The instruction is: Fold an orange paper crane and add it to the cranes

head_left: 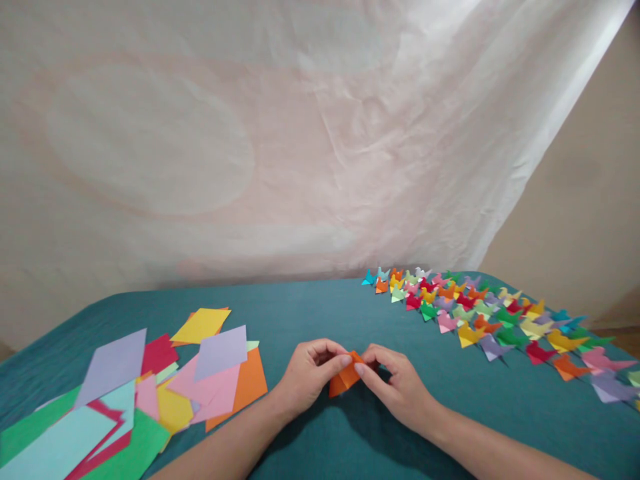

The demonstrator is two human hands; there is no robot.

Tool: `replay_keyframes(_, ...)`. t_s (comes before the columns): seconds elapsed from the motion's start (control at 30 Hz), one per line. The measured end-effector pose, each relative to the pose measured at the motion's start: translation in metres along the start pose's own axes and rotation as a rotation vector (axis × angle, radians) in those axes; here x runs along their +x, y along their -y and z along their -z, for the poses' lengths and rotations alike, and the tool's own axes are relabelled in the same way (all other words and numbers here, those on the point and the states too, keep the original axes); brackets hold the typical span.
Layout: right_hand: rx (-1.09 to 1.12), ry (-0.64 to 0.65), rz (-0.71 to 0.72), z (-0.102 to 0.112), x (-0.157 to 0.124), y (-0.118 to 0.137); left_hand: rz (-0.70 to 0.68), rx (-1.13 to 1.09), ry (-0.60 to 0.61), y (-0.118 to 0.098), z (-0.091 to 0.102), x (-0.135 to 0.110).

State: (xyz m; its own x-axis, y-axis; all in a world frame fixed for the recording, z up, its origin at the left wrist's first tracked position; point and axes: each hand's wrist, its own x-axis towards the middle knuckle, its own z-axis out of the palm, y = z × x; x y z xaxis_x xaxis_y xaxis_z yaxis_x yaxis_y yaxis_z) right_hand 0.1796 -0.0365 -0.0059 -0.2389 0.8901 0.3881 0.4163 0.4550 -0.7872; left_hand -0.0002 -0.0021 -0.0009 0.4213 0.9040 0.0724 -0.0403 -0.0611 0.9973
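A small folded piece of orange paper (344,381) is held up between both hands, just above the green-blue tablecloth. My left hand (311,371) pinches its upper left edge between thumb and fingers. On the other side, my right hand (395,381) grips the upper right corner, thumb in front and fingers behind. A crease runs down the paper, and its lower part hangs free. The fingers hide part of its top edge.
Loose coloured paper sheets (113,365) lie overlapping at the left. Several rows of folded paper birds (493,347) stand along the right side. Behind the table (295,313) hangs a pale, wrinkled cloth (280,147).
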Motion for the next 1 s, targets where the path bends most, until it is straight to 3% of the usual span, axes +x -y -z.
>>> replay_keyframes(0.3, 0.060, -0.057, -0.078, 0.000, 0.000, 0.000, -0.015, 0.051, 0.033, 0.002, -0.001, -0.002)
replay_keyframes(0.57, 0.056, -0.039, -0.020, -0.001, -0.001, -0.004, -0.053, 0.151, -0.018, -0.001, -0.001, -0.004)
replay_keyframes(1.0, 0.079, -0.002, 0.025, 0.001, -0.001, 0.001, -0.117, 0.174, 0.063, -0.012, -0.002, -0.008)
